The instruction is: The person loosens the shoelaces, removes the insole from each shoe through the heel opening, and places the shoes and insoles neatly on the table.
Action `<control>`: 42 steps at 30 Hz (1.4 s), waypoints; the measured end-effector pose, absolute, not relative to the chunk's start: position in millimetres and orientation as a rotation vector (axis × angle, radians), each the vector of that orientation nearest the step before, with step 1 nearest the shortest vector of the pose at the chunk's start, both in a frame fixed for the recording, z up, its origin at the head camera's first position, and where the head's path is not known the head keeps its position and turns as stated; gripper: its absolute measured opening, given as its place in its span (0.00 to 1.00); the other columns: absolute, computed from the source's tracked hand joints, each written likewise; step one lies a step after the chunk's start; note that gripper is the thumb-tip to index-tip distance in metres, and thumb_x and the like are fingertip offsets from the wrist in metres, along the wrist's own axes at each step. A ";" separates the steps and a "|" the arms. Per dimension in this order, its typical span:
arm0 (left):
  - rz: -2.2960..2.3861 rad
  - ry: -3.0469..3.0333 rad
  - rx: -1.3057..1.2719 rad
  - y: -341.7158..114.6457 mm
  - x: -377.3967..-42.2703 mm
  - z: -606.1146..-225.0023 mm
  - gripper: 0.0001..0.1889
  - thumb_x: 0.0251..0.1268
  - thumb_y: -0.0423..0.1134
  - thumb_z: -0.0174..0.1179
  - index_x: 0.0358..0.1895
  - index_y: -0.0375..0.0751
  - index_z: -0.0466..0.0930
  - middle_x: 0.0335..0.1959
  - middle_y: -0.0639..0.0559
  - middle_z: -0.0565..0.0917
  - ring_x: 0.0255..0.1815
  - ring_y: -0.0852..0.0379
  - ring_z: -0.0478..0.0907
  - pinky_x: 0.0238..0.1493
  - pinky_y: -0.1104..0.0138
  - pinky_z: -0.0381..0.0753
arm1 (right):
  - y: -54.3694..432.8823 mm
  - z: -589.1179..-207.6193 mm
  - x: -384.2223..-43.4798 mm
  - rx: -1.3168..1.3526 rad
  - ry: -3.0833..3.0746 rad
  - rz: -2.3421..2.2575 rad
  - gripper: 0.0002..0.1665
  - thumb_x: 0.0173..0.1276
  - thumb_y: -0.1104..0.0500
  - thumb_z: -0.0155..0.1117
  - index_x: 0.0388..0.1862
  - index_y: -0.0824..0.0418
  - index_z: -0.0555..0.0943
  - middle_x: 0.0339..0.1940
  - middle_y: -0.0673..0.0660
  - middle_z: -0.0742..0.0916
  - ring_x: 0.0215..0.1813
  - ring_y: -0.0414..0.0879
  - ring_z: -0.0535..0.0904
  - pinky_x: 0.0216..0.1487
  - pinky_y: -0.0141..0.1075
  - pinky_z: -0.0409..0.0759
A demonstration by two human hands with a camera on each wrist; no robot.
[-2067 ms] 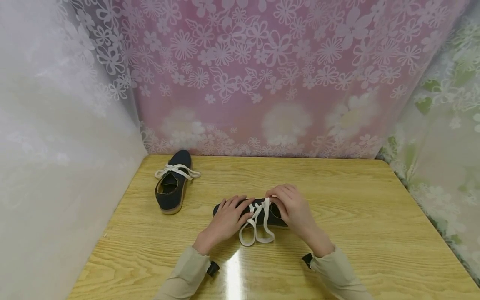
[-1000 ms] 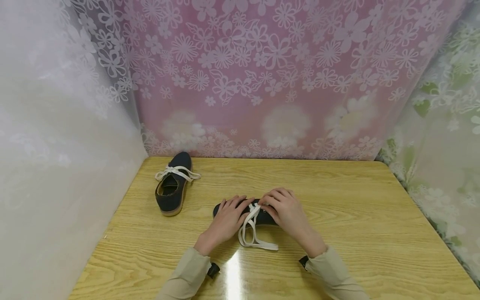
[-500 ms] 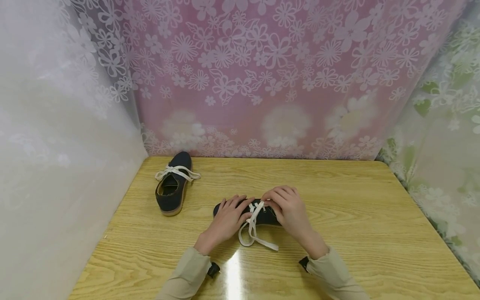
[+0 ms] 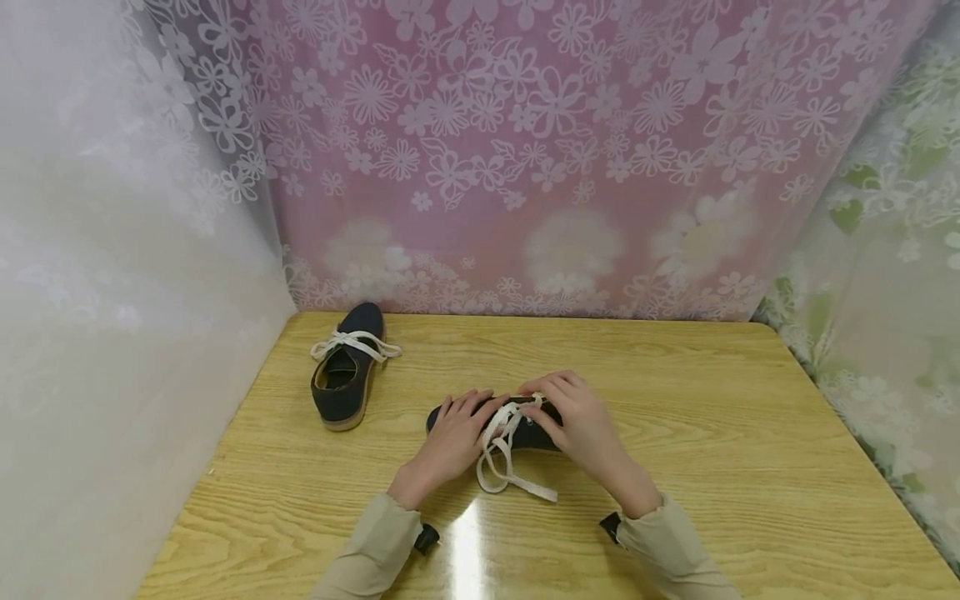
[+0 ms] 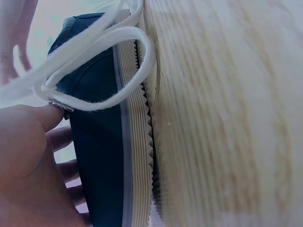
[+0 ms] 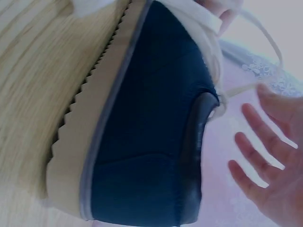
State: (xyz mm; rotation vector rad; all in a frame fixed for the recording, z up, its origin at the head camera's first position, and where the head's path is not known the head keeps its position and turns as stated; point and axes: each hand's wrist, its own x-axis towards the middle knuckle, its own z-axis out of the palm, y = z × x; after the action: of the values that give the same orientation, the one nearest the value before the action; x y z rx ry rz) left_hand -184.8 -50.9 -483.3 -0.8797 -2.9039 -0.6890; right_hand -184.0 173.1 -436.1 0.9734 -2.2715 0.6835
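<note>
The left hand (image 4: 448, 437) lies over the toe end of the shoe (image 4: 540, 437), its fingers apart and draped across to the far side, its thumb against the lacing. The right hand (image 4: 588, 425) is beside the collar, thumb and forefinger clamped on the white lace (image 4: 510, 473); in the right wrist view the other three fingers stand apart, clear of the shoe, and a strand runs from near the collar to a fingertip.

The shoe is dark blue and sits upright on its pale sole on the bench (image 4: 675, 400), toe under the left hand and heel below the right hand. Between the two hands, a lace loop and a loose end hang off the near side of the shoe, the end pointing below the right hand.

Ahead of the left hand and further left, well apart from it, a second shoe (image 4: 341, 404) stands upright, its toe pointing away and its lace in a bow.

Behind each hand comes a beige sleeve (image 4: 371, 542), with a small black piece (image 4: 426, 540) at the inner side of each cuff. Far ahead of both hands, a pink flowered sheet (image 4: 480, 167) hangs behind the bench.
</note>
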 end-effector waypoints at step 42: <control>-0.686 -2.909 -0.882 -51.3 -183.8 -483.2 0.26 0.83 0.46 0.48 0.78 0.51 0.64 0.76 0.42 0.66 0.77 0.37 0.60 0.74 0.36 0.55 | 174.9 -432.5 -183.7 1.035 -2.242 0.805 0.11 0.66 0.69 0.70 0.42 0.55 0.87 0.39 0.49 0.88 0.45 0.46 0.82 0.46 0.40 0.83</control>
State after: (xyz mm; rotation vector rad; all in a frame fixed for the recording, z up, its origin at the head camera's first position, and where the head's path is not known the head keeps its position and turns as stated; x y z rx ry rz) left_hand -183.8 -51.3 -483.2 -0.8818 -2.9086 -0.6861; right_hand -183.7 174.9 -432.5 1.0353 -2.2418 0.8053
